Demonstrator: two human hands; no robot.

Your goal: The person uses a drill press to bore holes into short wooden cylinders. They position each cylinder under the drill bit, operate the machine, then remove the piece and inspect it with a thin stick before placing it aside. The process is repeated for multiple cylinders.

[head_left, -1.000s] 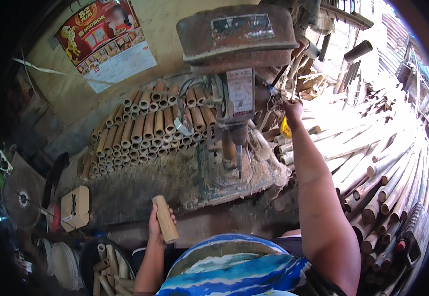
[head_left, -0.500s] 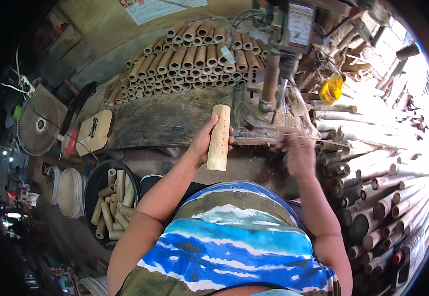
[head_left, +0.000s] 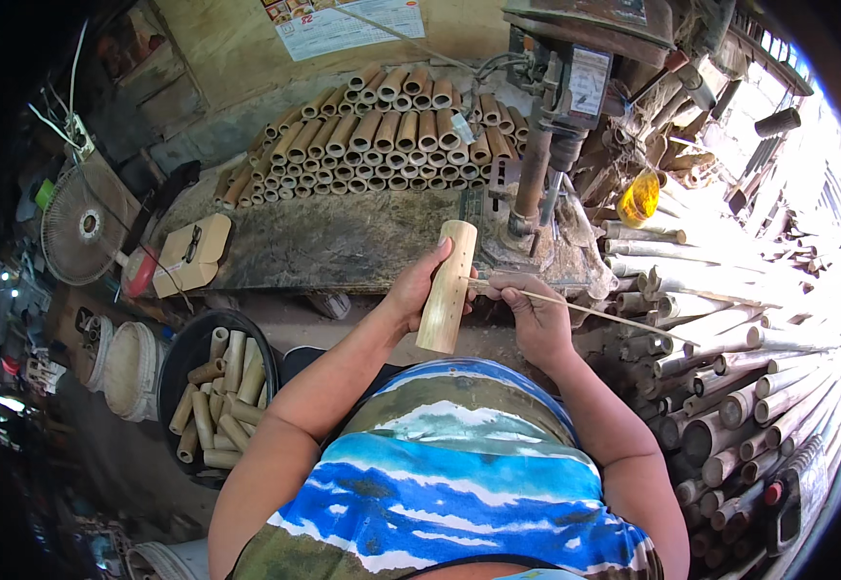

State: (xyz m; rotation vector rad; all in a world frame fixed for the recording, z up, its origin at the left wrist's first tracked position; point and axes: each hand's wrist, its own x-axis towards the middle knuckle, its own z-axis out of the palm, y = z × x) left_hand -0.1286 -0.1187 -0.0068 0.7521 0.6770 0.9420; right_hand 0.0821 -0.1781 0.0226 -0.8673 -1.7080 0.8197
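Observation:
My left hand [head_left: 416, 292] is wrapped round a short bamboo tube [head_left: 448, 290], held tilted in front of my belly. A row of small dark holes runs down the tube's side. Between the fingers of my right hand [head_left: 538, 324] is a long thin bamboo stick [head_left: 604, 314]. Its near end meets the tube's side at the row of holes; whether the tip is inside a hole I cannot make out. The stick's other end points out to the right, over the stacked poles.
A drill press [head_left: 546, 145] stands on the workbench [head_left: 304, 242], behind my hands. Cut bamboo tubes [head_left: 372, 135] are piled along the back. At left are a black tub [head_left: 177, 372] of tubes, a fan [head_left: 87, 224] and an opened cardboard box [head_left: 210, 246]. Bamboo poles [head_left: 730, 406] fill the right.
My right hand has moved left to the tube, bringing the stick's end against its side. The tube has shifted slightly right and down and leans more.

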